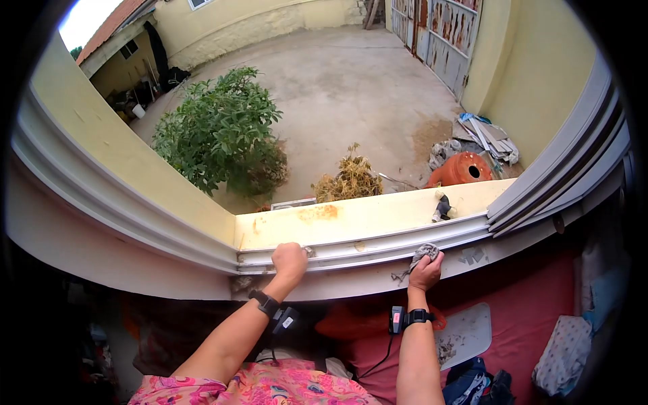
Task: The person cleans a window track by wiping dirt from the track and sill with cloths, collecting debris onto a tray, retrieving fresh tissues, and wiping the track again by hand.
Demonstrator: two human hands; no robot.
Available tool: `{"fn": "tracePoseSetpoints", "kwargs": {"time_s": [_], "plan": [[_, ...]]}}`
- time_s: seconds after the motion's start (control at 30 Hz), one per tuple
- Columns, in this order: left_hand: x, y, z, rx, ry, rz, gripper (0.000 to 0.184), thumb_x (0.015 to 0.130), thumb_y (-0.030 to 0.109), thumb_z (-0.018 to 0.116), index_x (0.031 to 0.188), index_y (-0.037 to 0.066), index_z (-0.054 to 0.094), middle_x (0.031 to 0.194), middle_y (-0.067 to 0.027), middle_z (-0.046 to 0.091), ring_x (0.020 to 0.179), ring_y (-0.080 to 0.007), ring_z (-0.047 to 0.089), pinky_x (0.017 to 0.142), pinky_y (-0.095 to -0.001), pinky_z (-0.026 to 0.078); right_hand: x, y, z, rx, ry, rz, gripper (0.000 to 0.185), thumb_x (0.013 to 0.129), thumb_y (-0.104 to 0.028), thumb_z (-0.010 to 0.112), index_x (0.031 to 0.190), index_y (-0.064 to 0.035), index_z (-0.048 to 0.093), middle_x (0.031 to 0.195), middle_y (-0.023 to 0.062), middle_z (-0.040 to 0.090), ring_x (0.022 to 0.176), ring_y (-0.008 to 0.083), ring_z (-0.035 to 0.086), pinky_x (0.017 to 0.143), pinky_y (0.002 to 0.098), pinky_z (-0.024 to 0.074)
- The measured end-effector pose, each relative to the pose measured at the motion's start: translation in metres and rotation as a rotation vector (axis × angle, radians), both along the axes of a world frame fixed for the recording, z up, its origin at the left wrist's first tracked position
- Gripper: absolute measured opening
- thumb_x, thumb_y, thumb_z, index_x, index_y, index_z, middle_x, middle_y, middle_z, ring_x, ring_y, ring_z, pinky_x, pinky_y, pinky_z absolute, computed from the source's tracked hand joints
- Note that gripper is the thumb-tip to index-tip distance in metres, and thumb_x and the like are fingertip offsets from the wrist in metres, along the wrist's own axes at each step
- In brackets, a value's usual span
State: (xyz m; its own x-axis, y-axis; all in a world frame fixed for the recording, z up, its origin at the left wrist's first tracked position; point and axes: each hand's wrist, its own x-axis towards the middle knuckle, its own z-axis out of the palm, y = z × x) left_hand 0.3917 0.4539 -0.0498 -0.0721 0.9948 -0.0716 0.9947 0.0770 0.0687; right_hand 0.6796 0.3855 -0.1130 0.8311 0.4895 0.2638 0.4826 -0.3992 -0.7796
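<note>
My right hand (426,272) grips a crumpled grey rag (425,252) at the lower edge of the white window frame (378,255). A loose, frayed end of the rag hangs to the left. My left hand (289,262) is closed over the sliding tracks farther left, near the frame's corner. A small greyish bit (309,252) shows beside its knuckles; whether the fingers hold it is hidden. Brownish dirt marks the tracks between my hands. Both wrists wear black bands with small devices.
On the outer sill lies a dark and pale object (442,206). Below me, a whitish tray (467,335) with grey debris rests on red cloth (520,304), near dark clothing (476,385). Outside are a green shrub (219,128), a dried plant (352,177) and an orange-red pot (460,169).
</note>
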Motion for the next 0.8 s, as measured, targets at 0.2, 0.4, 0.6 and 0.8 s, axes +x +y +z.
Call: {"fn": "tracePoseSetpoints", "kwargs": {"time_s": [0.2,0.4,0.6,0.8], "plan": [[-0.024,0.002,0.006,-0.045,-0.197,-0.055,0.027,0.073,0.031,0.060,0.074,0.005,0.067,0.072,-0.0159,0.062,0.071,-0.0321,0.061,0.065,-0.0395,0.048,0.006,-0.002,0.000,0.084,0.028,0.050,0.025,0.076,-0.018,0.039,0.092,-0.0005,0.049,0.078,0.0235,0.056,0.073,0.0413,0.053,0.065,0.0450,0.0423],[-0.053,-0.011,0.018,0.133,-0.212,-0.086,0.015,0.069,0.022,0.066,0.074,0.008,0.067,0.080,-0.0122,0.057,0.081,-0.0290,0.054,0.071,-0.0375,0.046,-0.011,-0.017,0.029,0.237,0.311,0.329,0.018,0.078,-0.010,0.037,0.086,0.0016,0.048,0.070,0.0094,0.050,0.063,0.0203,0.047,0.064,0.0314,0.0420],[-0.052,-0.010,-0.002,0.167,-0.246,-0.089,0.014,0.069,0.018,0.067,0.072,0.005,0.065,0.079,-0.0127,0.057,0.080,-0.0289,0.055,0.070,-0.0374,0.046,-0.067,-0.030,0.039,0.013,-0.053,0.738,0.025,0.070,-0.010,0.055,0.093,-0.0029,0.051,0.087,0.0138,0.053,0.081,0.0320,0.053,0.072,0.0379,0.0439],[-0.055,-0.008,-0.007,0.131,-0.287,-0.055,0.016,0.069,0.021,0.066,0.072,0.005,0.063,0.074,-0.0124,0.059,0.076,-0.0295,0.058,0.067,-0.0386,0.047,-0.105,-0.036,0.049,-0.072,-0.211,0.995,0.041,0.064,-0.016,0.067,0.103,-0.0084,0.053,0.101,0.0113,0.050,0.093,0.0296,0.049,0.079,0.0385,0.0419]]}}
